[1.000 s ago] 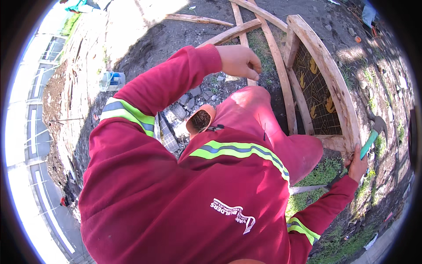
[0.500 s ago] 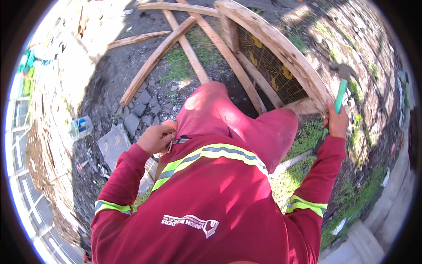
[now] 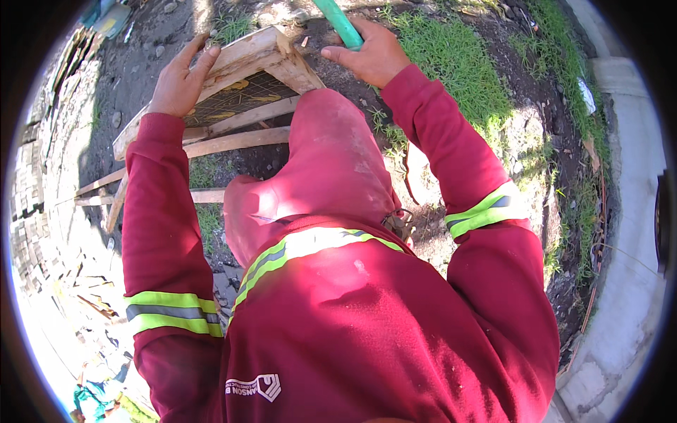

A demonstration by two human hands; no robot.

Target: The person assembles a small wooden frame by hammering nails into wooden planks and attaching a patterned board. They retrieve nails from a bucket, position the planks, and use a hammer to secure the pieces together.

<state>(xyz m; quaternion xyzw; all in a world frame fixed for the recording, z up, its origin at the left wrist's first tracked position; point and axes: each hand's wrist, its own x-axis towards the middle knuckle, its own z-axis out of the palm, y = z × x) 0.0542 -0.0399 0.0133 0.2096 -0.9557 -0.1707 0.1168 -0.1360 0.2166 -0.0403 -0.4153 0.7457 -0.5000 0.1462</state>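
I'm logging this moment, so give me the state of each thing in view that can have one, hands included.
left hand: open, laid flat on the top edge of the wooden frame
right hand: shut around the green handle
wooden frame: tilted, propped off the ground, corner uppermost
wire mesh: fixed inside the frame, looks intact
green handle: held, its far end out of view

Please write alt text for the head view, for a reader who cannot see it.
A person in red sleeves rests the left hand on a wooden frame with wire mesh, while the right hand grips a green handle, over dirt and grass.
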